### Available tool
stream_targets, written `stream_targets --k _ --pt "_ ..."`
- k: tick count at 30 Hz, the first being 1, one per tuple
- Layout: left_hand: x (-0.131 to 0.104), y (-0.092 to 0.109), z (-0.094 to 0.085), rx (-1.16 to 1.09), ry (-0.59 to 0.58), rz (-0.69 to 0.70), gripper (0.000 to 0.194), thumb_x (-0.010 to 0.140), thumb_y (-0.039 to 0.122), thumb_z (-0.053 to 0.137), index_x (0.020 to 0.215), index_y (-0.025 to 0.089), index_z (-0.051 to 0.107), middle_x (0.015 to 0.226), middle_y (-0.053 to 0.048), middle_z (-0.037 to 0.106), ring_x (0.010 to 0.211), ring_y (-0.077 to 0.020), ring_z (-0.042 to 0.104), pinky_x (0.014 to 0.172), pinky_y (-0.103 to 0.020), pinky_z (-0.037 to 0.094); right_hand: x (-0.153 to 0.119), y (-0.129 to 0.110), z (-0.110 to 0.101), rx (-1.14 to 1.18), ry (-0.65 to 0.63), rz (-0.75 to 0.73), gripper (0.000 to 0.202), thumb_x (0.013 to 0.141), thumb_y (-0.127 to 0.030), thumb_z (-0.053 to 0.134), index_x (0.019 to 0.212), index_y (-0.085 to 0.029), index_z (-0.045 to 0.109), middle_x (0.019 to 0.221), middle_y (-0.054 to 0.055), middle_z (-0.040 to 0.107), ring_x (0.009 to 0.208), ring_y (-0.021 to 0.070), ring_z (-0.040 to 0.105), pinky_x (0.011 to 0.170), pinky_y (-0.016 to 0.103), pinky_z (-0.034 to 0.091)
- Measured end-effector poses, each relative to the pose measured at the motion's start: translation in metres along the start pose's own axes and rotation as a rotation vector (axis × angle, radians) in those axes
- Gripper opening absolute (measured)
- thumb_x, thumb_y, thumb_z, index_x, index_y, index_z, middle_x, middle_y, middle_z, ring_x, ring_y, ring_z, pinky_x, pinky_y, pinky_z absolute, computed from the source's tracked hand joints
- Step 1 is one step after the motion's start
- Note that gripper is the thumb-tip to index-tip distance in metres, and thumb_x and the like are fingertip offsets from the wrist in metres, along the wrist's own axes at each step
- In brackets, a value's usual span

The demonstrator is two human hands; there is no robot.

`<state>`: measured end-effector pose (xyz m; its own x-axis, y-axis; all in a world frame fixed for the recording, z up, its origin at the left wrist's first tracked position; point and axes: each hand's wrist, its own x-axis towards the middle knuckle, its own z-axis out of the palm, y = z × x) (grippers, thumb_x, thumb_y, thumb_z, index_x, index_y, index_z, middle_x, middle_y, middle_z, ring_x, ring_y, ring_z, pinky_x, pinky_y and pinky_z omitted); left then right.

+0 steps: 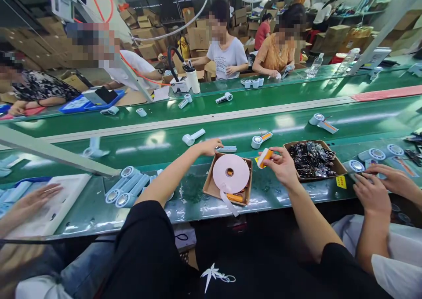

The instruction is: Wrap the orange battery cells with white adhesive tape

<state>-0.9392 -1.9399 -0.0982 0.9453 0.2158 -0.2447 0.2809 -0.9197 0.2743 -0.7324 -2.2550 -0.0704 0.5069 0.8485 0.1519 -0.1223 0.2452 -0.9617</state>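
My left hand (211, 147) is closed on one end of a pale blue part (227, 149) above the back edge of an open cardboard box (211, 185). In that box lie a big roll of white tape (235, 168), its loose end hanging over the front, and orange pieces (234, 197). To the right of the box, my right hand (280, 162) pinches an orange and white block (264, 158). Just behind it, a pale blue fan unit (257, 141) with an orange piece in its handle rests on the green belt.
A box of small black parts (311, 160) stands right of my right hand. Blue fan bodies (123, 189) are stacked beside my left forearm. A co-worker's hands (372, 189) work at the far right; another's hand (39, 198) is at the left. A slanted metal post (66, 149) crosses the left.
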Motion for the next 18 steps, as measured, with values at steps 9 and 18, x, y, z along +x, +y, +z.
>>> stream_targets --k 9,18 --pt "0.012 -0.014 0.006 0.085 -0.026 -0.064 0.05 0.074 0.012 0.065 0.121 0.022 0.077 0.135 -0.013 0.066 0.115 -0.0278 0.065 0.098 -0.035 0.052 0.097 0.032 0.058 -0.048 -0.263 0.085 0.057 0.064 -0.044 0.093 0.108 -0.028 0.06 0.095 0.0 0.082 0.087 0.0205 0.079 0.084 0.038 0.065" --pt "0.024 0.002 0.027 0.205 0.083 0.004 0.028 0.093 0.008 0.055 0.11 0.019 0.075 0.127 -0.016 0.072 0.135 -0.0315 0.055 0.105 -0.043 0.045 0.148 0.07 0.068 -0.452 -0.387 -0.076 0.037 0.082 -0.038 0.073 0.114 -0.021 0.067 0.088 0.002 0.081 0.083 0.0208 0.078 0.079 0.034 0.062"
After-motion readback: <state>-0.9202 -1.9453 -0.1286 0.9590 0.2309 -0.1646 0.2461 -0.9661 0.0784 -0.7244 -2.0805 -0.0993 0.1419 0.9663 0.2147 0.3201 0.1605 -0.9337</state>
